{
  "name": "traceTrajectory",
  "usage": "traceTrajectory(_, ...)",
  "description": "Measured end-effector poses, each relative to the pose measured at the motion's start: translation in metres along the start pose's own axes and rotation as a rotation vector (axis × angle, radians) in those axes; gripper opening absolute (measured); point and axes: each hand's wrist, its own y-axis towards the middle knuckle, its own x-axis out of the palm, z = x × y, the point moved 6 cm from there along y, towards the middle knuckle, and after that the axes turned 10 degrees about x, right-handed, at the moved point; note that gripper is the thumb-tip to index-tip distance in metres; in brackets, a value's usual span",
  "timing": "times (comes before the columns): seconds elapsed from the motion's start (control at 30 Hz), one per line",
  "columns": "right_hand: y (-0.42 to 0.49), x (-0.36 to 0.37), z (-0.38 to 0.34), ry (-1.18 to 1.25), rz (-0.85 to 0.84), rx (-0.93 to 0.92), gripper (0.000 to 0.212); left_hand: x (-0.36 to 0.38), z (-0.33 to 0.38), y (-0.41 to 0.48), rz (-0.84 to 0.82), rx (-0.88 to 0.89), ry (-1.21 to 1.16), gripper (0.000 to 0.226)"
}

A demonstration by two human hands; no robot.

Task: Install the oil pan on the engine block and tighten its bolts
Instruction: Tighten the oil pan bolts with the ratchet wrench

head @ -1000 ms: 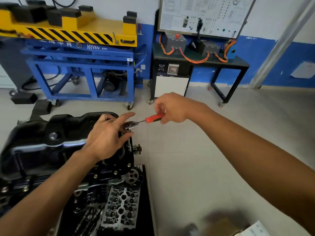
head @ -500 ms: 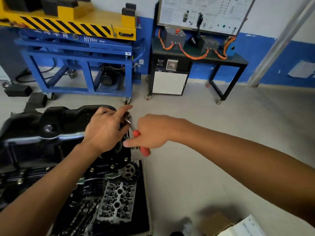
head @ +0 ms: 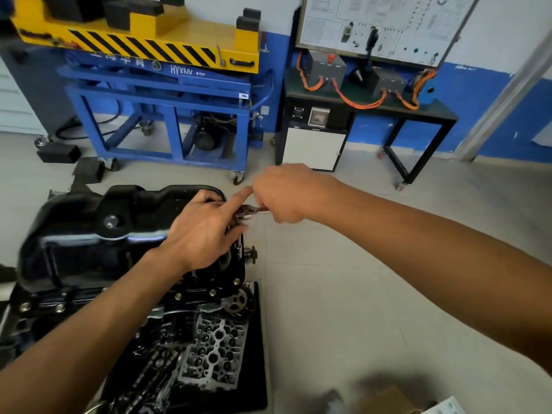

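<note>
Oil pan (head: 89, 222), black, left of centre in the frame, seated on engine block (head: 119, 297). Left hand (head: 206, 231) at its right edge, forefinger and thumb pinching head of ratchet (head: 249, 210); right hand (head: 286, 195) just beside, mid-frame, fingers curled round the handle.

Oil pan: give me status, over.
Left hand holds ratchet head at pan corner; right hand grips handle; pan sits on block; nothing blocking the swing.
</note>
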Motion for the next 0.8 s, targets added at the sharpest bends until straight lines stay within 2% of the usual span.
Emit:
traceTrajectory(0.07, 0.002, -0.01, -0.005, -0.046, 0.224, 0.002, 0.036, 0.0, -0.002, 0.0, 0.008, -0.008, -0.008, 0.085)
traceTrajectory(0.13, 0.007, -0.007, -0.008, -0.025, 0.292, -0.023, 0.022, 0.001, -0.003, -0.001, 0.006, -0.013, -0.006, 0.086)
traceTrajectory(0.17, 0.009, -0.001, -0.008, -0.01, 0.296, -0.04, 0.027, 0.002, -0.003, -0.001, 0.005, -0.014, 0.001, 0.086)
traceTrajectory(0.33, 0.0, 0.017, -0.003, 0.047, 0.263, -0.073, 0.037, 0.001, 0.0, -0.002, 0.02, -0.011, 0.049, 0.081)
traceTrajectory(0.37, -0.003, 0.02, -0.002, 0.036, 0.244, -0.069, 0.034, 0.002, 0.0, -0.002, 0.017, -0.019, 0.057, 0.079)
traceTrajectory(0.43, -0.011, 0.02, 0.003, 0.019, 0.236, -0.015, 0.012, 0.003, 0.0, 0.0, 0.002, -0.047, 0.068, 0.075)
traceTrajectory(0.47, -0.015, 0.019, 0.004, 0.041, 0.225, 0.01, 0.01, 0.003, 0.0, 0.001, 0.0, -0.062, 0.069, 0.074)
traceTrajectory(0.53, -0.021, 0.02, 0.002, 0.166, 0.122, 0.026, 0.029, 0.003, 0.0, 0.002, 0.015, -0.085, 0.068, 0.074)
traceTrajectory(0.6, -0.024, 0.022, -0.012, 0.374, 0.015, 0.017, 0.037, 0.001, 0.0, 0.002, 0.014, -0.098, 0.045, 0.076)
traceTrajectory(0.67, -0.024, 0.022, -0.028, 0.522, -0.006, 0.032, 0.042, 0.002, -0.001, 0.0, -0.028, -0.085, 0.024, 0.086)
traceTrajectory(0.73, -0.021, 0.021, -0.034, 0.563, 0.003, 0.052, 0.046, 0.002, -0.001, -0.001, -0.074, -0.058, 0.039, 0.097)
traceTrajectory(0.8, -0.018, 0.02, -0.034, 0.559, -0.041, 0.044, 0.051, 0.002, 0.0, -0.001, -0.078, -0.042, 0.031, 0.091)
